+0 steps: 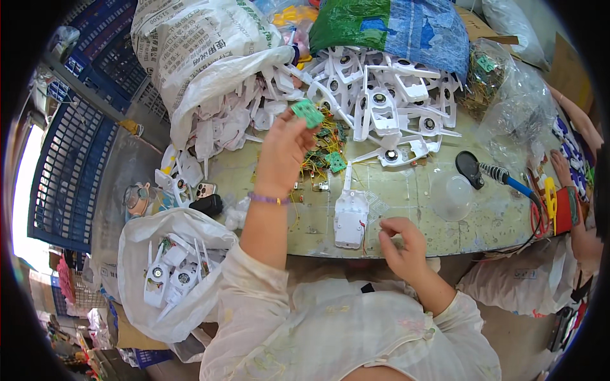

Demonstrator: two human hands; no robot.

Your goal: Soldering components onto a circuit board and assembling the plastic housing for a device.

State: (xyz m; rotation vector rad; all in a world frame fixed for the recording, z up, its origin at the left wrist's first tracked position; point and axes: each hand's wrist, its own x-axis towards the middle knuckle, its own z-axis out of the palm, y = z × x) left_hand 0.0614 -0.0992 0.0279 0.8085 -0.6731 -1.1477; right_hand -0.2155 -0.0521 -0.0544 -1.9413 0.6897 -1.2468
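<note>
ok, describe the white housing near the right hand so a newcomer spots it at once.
Start at the greenish table and go to the middle of its near edge. Just left of the person's right hand lies a white housing, its narrow arm pointing away from the person. Unlike the white parts heaped farther back, it lies apart.

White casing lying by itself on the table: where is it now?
In the head view, the white casing lies centrally near the table's front edge, just left of the right hand and nearer the person than the wired green boards.
</note>
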